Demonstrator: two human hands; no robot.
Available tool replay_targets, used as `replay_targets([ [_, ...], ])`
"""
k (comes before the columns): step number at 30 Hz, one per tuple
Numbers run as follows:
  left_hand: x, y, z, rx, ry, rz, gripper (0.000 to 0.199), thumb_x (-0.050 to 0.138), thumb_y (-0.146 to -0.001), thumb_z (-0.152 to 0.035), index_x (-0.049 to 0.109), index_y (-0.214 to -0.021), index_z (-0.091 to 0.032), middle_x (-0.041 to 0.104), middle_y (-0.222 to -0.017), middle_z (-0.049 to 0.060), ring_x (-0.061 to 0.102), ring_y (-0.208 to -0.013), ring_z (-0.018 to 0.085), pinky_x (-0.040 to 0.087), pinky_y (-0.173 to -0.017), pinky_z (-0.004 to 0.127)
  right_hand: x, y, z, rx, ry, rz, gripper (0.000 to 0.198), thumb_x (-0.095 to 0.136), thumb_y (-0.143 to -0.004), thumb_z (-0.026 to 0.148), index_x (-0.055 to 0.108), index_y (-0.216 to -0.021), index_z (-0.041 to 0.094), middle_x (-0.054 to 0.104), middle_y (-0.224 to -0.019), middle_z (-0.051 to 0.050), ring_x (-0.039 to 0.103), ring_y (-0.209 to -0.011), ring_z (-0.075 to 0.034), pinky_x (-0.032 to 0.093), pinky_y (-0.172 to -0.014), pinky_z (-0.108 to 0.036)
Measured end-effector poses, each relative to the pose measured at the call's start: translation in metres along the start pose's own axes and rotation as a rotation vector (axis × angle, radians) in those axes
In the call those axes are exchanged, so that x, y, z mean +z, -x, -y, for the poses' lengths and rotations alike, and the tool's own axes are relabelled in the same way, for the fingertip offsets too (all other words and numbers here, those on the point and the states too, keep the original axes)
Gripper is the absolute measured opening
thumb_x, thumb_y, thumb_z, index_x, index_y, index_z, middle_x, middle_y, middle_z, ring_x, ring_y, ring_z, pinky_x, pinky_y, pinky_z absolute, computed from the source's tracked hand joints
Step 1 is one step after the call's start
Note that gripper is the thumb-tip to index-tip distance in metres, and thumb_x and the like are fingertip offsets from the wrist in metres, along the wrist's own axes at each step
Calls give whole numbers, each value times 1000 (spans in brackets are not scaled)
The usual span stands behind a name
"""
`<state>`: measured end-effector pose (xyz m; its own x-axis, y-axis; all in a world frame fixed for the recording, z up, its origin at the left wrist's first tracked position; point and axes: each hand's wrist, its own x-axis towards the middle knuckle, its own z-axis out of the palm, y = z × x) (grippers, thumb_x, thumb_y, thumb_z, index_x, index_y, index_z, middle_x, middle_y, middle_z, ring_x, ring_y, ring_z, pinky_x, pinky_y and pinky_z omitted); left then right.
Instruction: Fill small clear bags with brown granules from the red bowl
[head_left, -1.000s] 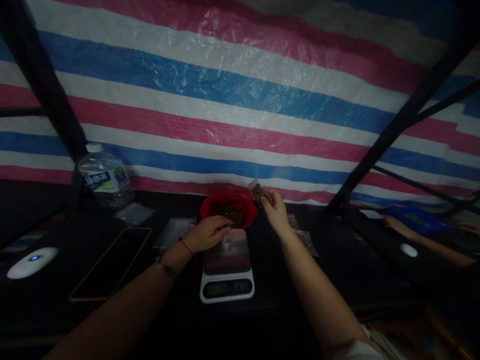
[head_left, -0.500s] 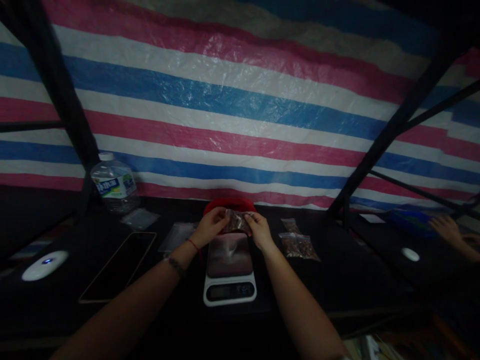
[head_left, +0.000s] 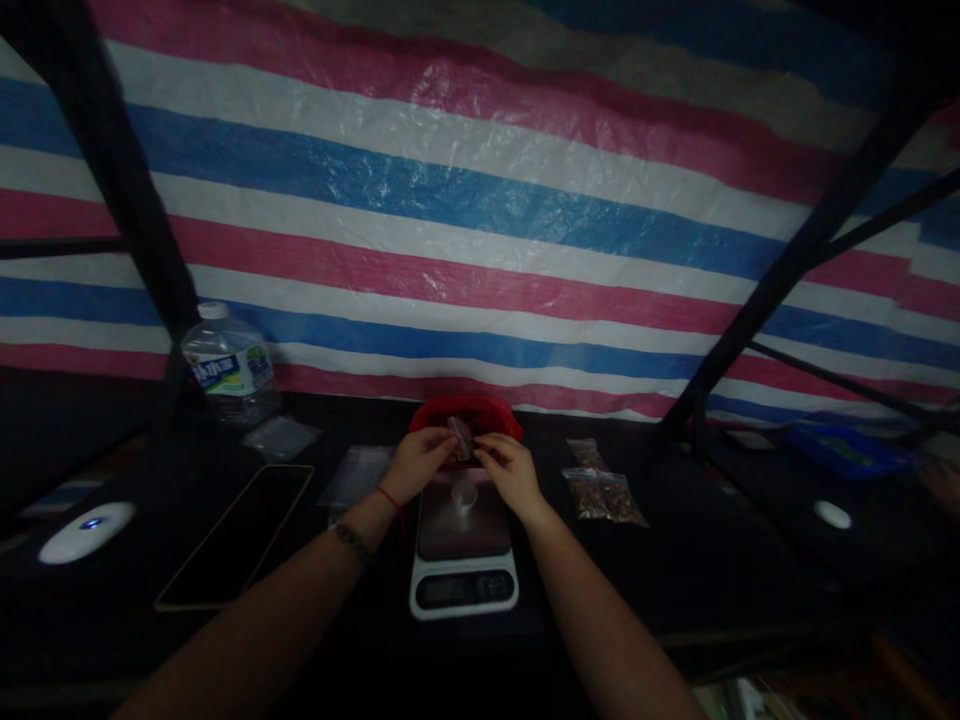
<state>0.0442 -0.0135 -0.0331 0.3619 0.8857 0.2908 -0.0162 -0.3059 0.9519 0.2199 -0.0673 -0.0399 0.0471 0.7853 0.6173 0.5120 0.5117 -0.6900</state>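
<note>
My left hand (head_left: 421,461) and my right hand (head_left: 508,469) meet above the far end of a white kitchen scale (head_left: 463,548). Between their fingertips they pinch a small clear plastic bag (head_left: 460,436) with brown bits in it. Just behind the hands stands a red bowl (head_left: 495,409), mostly hidden by them. A small clear cup (head_left: 465,495) sits on the scale's platform below the hands. Filled small bags (head_left: 600,490) lie to the right of the scale on the dark table.
Empty clear bags (head_left: 355,470) lie left of the scale, next to a dark phone (head_left: 238,532). A water bottle (head_left: 228,368) stands at the back left. White round devices (head_left: 84,530) (head_left: 832,514) sit at both sides. A striped tarp (head_left: 480,230) hangs behind the table.
My right hand brought the small bag from the right of the bowl to the middle, where my left hand joined it. The bag now looks folded smaller between the fingers.
</note>
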Motion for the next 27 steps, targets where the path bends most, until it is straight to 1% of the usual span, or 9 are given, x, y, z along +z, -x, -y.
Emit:
replay_targets([
  [3,3,7,-1,64,-113,35,27,60,-77,-39,70,-83,-15,72,-80,5,66,-71,17,53,-64,25,2,4,5,-10,7,46,25,67,-78,26,70,-102,26,70,-101,-6,65,-92,-20,54,-79,-33],
  [6,7,10,0,109,-149,58,26,58,-79,-38,69,-83,-15,71,-78,5,65,-69,16,52,-62,24,2,5,9,-60,50,99,29,69,-76,27,70,-105,26,69,-106,-6,64,-98,-21,52,-87,-35],
  [8,9,10,2,144,-164,47,24,58,-80,-36,69,-82,-14,70,-77,5,64,-68,15,51,-62,23,2,6,12,-94,92,105,32,72,-74,26,70,-105,25,69,-106,-7,64,-99,-21,52,-89,-36],
  [11,10,10,4,200,-207,42,22,57,-82,-34,69,-82,-15,70,-80,5,64,-73,15,50,-67,24,2,5,16,-107,114,72,26,69,-76,24,71,-101,23,69,-103,-8,64,-96,-20,52,-86,-34],
  [15,10,12,5,256,-240,39,21,55,-84,-32,69,-84,-16,69,-85,6,63,-78,16,49,-71,26,1,3,19,-84,58,57,17,59,-82,21,73,-90,23,70,-93,-6,65,-89,-18,52,-81,-31],
  [17,10,12,2,276,-258,50,20,55,-84,-31,67,-82,-16,68,-83,5,62,-76,15,49,-70,26,2,3,20,-60,57,38,15,57,-82,20,72,-82,22,70,-85,-4,65,-82,-18,52,-75,-30],
  [20,14,14,-4,305,-318,57,16,54,-81,-25,64,-72,-16,66,-76,4,60,-71,15,47,-68,26,5,4,23,-56,140,2,14,56,-78,18,67,-69,21,65,-73,-3,61,-71,-16,49,-66,-28],
  [23,20,15,-10,294,-389,-1,14,53,-76,-18,58,-63,-16,62,-67,2,57,-66,14,43,-64,25,7,6,25,-87,236,-35,16,53,-76,16,59,-62,21,59,-68,-2,57,-67,-15,45,-63,-26],
  [27,26,14,-11,248,-438,-96,14,51,-70,-14,54,-57,-17,55,-58,-1,52,-59,13,38,-58,24,2,4,25,-40,351,-208,16,51,-73,14,50,-58,21,53,-65,-1,51,-65,-15,41,-61,-26],
])
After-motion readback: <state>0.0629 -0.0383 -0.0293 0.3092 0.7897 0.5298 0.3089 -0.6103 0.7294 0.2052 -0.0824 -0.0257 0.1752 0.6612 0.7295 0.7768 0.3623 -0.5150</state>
